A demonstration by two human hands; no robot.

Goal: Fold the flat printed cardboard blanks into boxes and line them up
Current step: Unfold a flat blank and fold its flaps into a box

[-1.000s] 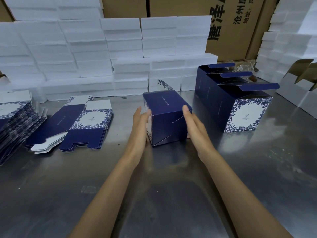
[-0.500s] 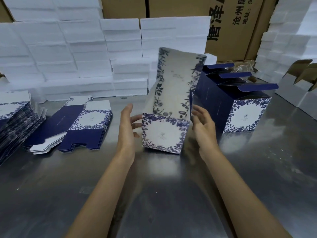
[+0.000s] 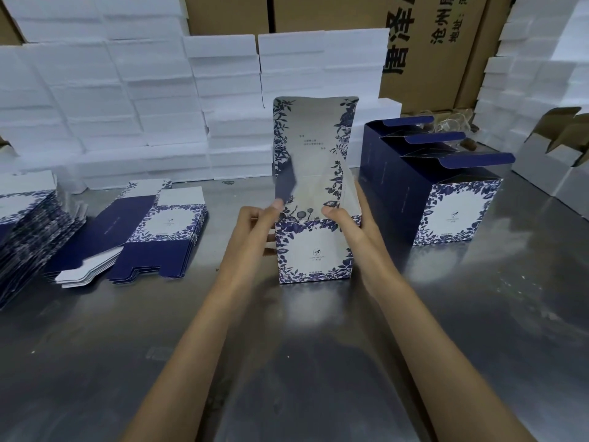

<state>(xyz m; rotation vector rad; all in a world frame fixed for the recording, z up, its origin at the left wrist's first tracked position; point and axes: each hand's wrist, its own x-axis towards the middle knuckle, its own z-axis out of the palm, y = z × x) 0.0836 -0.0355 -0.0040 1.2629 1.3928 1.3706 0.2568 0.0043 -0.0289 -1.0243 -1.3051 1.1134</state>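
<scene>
one box (image 3: 315, 250) stands upright on the steel table (image 3: 318, 362), in the middle, between both hands. three finished boxes (image 3: 439, 193) stand in a row just to its right, touching one another, their navy top flaps up. two stacks of flat blanks lie on the left: a low one (image 3: 149, 231) near the middle and a taller one (image 3: 28, 231) at the edge. white foam blocks (image 3: 127, 100) are piled behind, too many to count, with brown cartons (image 3: 430, 43) behind those.

the box has a white front face ringed with blue leaves and a small logo, and its tall lid flap (image 3: 314, 145) stands straight up, white inside with blue floral edges and a few lines of tiny print. a navy side flap (image 3: 287, 180) on the left is blurred and tilts inward.

the left hand (image 3: 255, 231) rests against the box's left top corner, fingertips at the base of the navy flap; whether it pinches the flap i cannot tell. the right hand (image 3: 350, 228) grips the right top corner, thumb over the front rim, fingers along the right side.
</scene>
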